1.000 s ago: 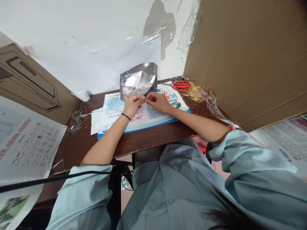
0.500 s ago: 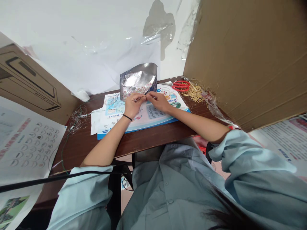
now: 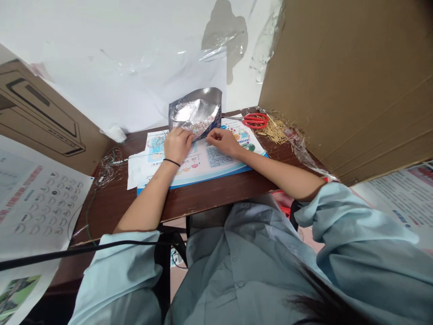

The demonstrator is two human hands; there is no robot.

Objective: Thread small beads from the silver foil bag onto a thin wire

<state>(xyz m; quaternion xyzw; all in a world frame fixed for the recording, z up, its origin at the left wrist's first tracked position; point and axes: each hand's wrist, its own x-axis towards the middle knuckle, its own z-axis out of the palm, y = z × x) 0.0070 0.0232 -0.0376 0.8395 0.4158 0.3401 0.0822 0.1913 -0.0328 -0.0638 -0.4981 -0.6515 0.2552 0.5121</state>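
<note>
An open silver pouch (image 3: 203, 108) stands tilted on the printed sheet, with small pink and white beads (image 3: 202, 126) inside. At its lower left front is my left hand (image 3: 177, 145), a black band round the wrist. Its fingers are curled together; whatever they hold is hidden. My right hand (image 3: 223, 142) rests on the sheet by the pouch's right front corner, thumb and forefinger pinched. Anything in that pinch is too small to make out. A thin thread (image 3: 142, 157) with a few white beads crosses the paper left of my left hand.
Red-handled scissors (image 3: 255, 121) lie behind my right hand, beside a heap of thin golden sticks (image 3: 275, 131). Tangled clear thread (image 3: 110, 169) lies on the table's left side. Cardboard boxes (image 3: 338, 81) wall in both sides, and the printed sheet (image 3: 219, 158) covers the table's middle.
My left hand has moved left, away from my right hand, and turned more palm-down at the pouch front. My right hand has stayed in place, still pinched.
</note>
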